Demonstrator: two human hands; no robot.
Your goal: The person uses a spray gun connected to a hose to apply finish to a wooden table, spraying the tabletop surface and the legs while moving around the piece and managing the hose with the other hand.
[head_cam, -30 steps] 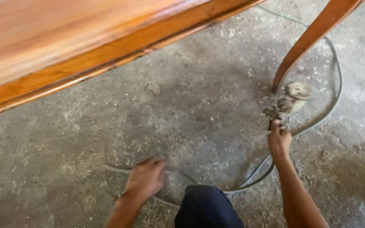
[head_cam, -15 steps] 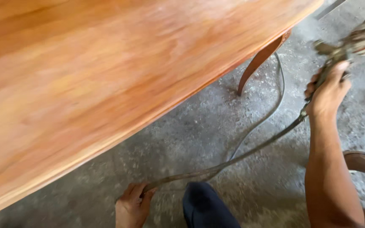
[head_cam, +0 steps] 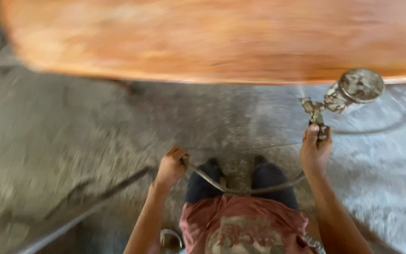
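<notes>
- Clenching the right hand (head_cam: 315,153) around the handle of a spray gun (head_cam: 316,113), with the thumb lying up along the back of the grip.
- Pointing the gun upward, its paint-crusted metal cup (head_cam: 358,89) tilting off to the right just under the edge of the wooden tabletop (head_cam: 212,37).
- Closing the left hand (head_cam: 170,167) in a fist on the grey hose (head_cam: 240,190), knuckles up, hose coming out toward the body.
- Letting the hose sag in a shallow loop across both dark-trousered knees (head_cam: 269,176), from the left fist over to the base of the gun below the right hand.
- Standing or crouching over the rough concrete floor (head_cam: 71,141), red shirt (head_cam: 245,230) showing at the bottom of the view.
- Judging the step in hand as getting the gun and its hose into position beside the tabletop, not spraying: no mist showing, and too blurred to tell whether a finger is pressing the trigger.
- Judging what a further move calls for: keeping slack in the hose with the left hand so the loop is not tugging at the gun, and keeping the cup from tipping further.
- Placing the gun directly above the right fist, near the tabletop edge without touching it, and well apart from the left hand.
</notes>
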